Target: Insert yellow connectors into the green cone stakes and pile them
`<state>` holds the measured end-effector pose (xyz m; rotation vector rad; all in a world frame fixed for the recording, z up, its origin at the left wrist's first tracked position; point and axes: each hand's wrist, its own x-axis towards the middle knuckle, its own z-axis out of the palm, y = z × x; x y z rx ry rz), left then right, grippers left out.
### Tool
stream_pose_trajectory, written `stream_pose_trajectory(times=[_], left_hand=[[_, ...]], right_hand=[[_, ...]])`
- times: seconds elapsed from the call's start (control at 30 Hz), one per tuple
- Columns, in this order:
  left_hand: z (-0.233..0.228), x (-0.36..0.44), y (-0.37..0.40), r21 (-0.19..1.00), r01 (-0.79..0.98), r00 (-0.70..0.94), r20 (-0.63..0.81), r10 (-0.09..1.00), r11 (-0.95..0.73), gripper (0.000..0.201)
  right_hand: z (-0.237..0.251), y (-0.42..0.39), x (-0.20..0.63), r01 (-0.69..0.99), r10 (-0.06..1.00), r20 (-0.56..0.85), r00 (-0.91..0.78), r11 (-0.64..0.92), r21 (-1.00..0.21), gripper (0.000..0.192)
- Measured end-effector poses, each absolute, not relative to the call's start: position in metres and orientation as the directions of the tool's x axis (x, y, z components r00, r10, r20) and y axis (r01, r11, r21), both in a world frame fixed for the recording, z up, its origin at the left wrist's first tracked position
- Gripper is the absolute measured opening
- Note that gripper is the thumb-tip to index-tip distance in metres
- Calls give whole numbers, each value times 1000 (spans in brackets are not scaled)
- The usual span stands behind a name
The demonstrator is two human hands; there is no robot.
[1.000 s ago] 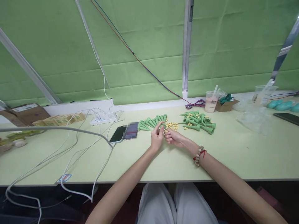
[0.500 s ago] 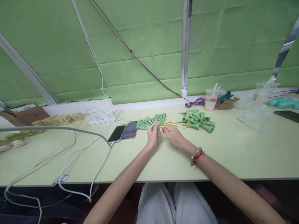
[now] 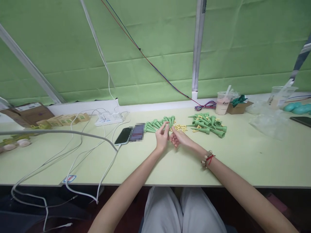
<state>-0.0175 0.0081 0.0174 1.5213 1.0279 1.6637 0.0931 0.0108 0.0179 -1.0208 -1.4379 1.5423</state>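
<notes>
The green sheeting [image 3: 155,38] fills most of my view, and below it stretches the pale table [image 3: 136,165] I work at, its near edge above my knees. The biggest group on it is the loose heap of green cones [image 3: 205,121] on my right, lying every which way with some yellow bits caught among them; I take these as the share left to deal with, and it looks like a good many. On my left the row of green cones [image 3: 155,124] lies side by side, wide ends mostly turned away from me, and I judge that this orderly part is what is done, so I would put the work somewhere in the middle, though I can't count either group surely. Between the two groups, at their near side, my right hand [image 3: 178,137] has its fingers curled and its thumb and forefinger pointing toward my other hand; whether it grips anything, I cannot tell. My left hand [image 3: 162,136] is just beside it, thumb and forefinger raised near each other, and its palm is hidden, so I can't say whether a cone is in it. Smallest are the yellow pieces [image 3: 181,128] scattered just beyond my hands, plenty of them unused, it seems.
</notes>
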Motion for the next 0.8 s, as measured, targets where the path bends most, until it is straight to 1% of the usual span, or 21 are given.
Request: stream_pose_trajectory(times=[0.07,0.13,0.23,0.33,0.4,0.5,0.57,0.67,0.73,0.77,0.8], left_hand=[[19,-18,11,893,-37,-152,438,886,-448,48],[21,-19,13,902,-90,-183,402,897,-422,47],[21,-20,14,903,-103,-172,398,901,-418,46],[21,-20,13,892,-86,-122,432,893,-443,46],[20,-20,12,890,-89,-101,440,893,-448,46],[21,-18,11,905,-107,-65,406,912,-411,49],[22,-18,11,914,-105,-33,390,920,-391,50],[23,-18,8,907,-61,13,419,908,-418,48],[23,-19,5,887,-15,33,462,886,-461,47],[23,-20,4,873,6,30,488,872,-488,46],[22,-21,3,858,26,26,512,858,-513,44]], right_hand=[[14,13,99,153,955,129,-266,174,-973,58],[13,14,104,241,932,293,-214,341,-909,52],[13,14,106,293,865,439,-242,497,-817,43],[13,12,104,314,795,543,-269,606,-731,42],[13,10,101,363,779,577,-247,626,-690,40],[14,8,101,463,782,595,-186,603,-649,31],[15,6,102,500,767,610,-198,614,-611,28],[16,3,102,493,740,629,-237,649,-579,32],[17,0,98,442,757,616,-218,639,-630,36],[17,-1,95,386,782,592,-195,616,-687,38],[17,-2,92,301,825,537,-173,564,-769,42]])
